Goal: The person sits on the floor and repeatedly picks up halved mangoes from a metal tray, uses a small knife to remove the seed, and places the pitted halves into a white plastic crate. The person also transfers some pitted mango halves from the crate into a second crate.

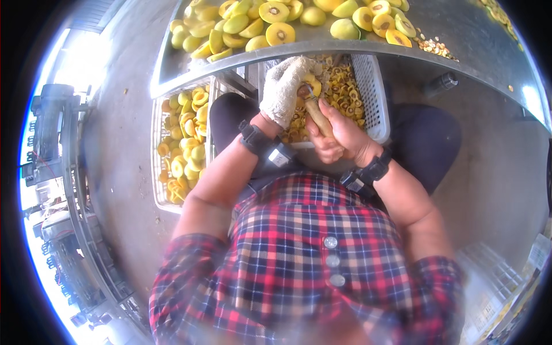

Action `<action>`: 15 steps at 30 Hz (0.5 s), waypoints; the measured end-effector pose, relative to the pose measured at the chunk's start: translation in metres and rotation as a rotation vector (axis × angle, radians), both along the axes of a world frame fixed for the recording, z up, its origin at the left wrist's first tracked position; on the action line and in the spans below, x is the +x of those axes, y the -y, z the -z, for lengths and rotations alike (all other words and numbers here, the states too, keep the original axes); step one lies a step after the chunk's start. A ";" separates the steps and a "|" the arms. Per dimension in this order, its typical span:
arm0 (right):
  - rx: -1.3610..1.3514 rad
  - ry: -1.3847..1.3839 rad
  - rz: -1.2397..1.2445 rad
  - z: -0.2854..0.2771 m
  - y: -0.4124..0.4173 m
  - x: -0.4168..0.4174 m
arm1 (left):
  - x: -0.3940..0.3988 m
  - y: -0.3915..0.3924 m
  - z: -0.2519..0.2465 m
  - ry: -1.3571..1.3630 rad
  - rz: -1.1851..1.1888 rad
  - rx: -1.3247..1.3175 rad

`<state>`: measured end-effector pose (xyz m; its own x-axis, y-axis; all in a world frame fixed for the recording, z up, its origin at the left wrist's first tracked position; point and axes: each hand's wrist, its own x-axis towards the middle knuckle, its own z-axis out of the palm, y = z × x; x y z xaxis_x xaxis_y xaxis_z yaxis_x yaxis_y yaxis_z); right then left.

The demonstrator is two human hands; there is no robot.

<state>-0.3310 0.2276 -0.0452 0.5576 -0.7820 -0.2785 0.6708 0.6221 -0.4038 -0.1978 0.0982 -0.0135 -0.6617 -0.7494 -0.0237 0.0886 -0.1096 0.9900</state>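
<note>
My left hand, in a white knitted glove, holds a yellow stone-fruit half, probably a peach, with its cut side towards my right hand. My bare right hand grips the wooden handle of a small pitting tool. Its thin metal end meets the reddish-brown middle of the fruit; the exact shape of the tip is hard to make out. Both hands are over a white plastic crate between my knees. Inside lie many cut-out yellow and brown fruit scraps.
A metal table crosses above the crate, bearing halved fruit and small pale pit pieces near its edge. At my left stands another white crate filled with fruit halves. A dark cylinder is under the table.
</note>
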 end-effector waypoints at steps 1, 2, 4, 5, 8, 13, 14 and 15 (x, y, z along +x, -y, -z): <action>-0.002 -0.029 0.022 -0.001 0.000 0.001 | -0.003 -0.002 -0.002 -0.033 -0.022 0.060; -0.001 -0.057 0.044 -0.003 -0.001 0.001 | -0.006 -0.006 -0.003 -0.030 -0.064 0.150; -0.019 -0.210 0.080 -0.007 -0.003 0.003 | -0.011 -0.014 -0.008 0.000 -0.134 0.328; -0.016 -0.292 0.103 -0.009 -0.003 0.004 | -0.014 -0.019 -0.010 -0.064 -0.184 0.403; -0.264 -0.591 0.172 -0.010 -0.004 0.009 | -0.022 -0.030 -0.018 -0.218 -0.287 0.553; -0.450 -0.843 0.340 0.008 -0.005 0.011 | -0.017 -0.005 -0.028 -0.283 -0.250 0.353; -0.527 -0.937 0.366 0.013 -0.003 0.010 | -0.009 0.004 -0.027 -0.319 -0.305 0.395; -0.539 -1.143 0.423 0.018 -0.001 0.011 | -0.005 0.015 -0.025 -0.394 -0.411 0.337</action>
